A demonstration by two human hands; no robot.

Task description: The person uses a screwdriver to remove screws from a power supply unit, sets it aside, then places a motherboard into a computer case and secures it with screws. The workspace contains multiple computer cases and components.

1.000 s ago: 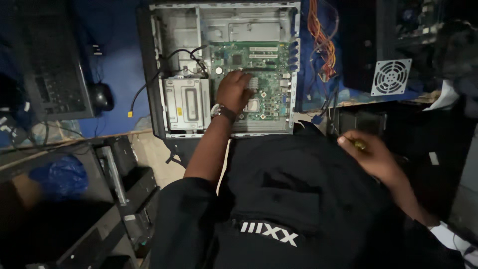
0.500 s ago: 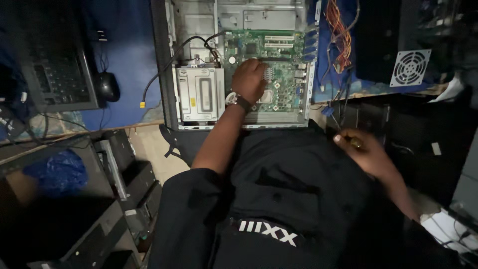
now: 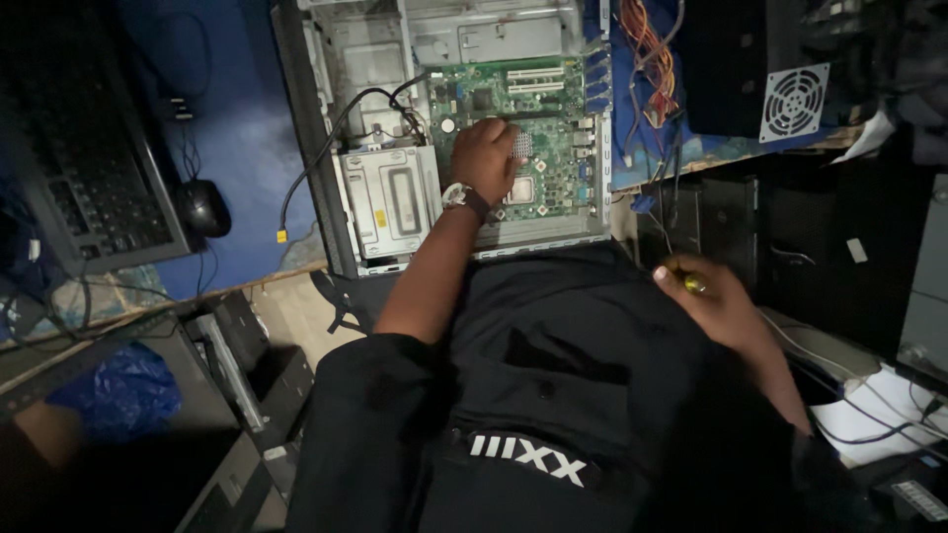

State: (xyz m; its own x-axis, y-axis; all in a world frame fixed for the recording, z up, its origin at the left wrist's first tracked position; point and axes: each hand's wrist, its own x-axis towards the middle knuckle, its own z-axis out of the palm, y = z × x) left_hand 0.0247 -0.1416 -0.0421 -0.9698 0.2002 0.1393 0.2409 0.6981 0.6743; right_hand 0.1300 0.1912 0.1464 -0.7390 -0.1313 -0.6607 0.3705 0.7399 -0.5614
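An open desktop computer case [image 3: 318,148] lies flat on a blue surface, with its green motherboard [image 3: 558,109] exposed. My left hand [image 3: 486,158], a watch on its wrist, rests on the motherboard beside the processor socket [image 3: 520,190], fingers curled down onto the board. Whether it grips anything there is hidden. My right hand [image 3: 718,304] is low at the right, over my dark clothing, shut on a small yellow-handled screwdriver [image 3: 693,284].
A silver drive cage [image 3: 390,202] with black cables sits left of the board. A keyboard [image 3: 89,188] and a mouse [image 3: 204,207] lie further left. Orange wires [image 3: 647,35] and a box with a fan grille [image 3: 795,99] are at the right, a blue bag [image 3: 123,390] at the lower left.
The view has shifted, so the case sits further right in frame. My left hand stays on the motherboard. My right hand still holds the screwdriver, barely moved.
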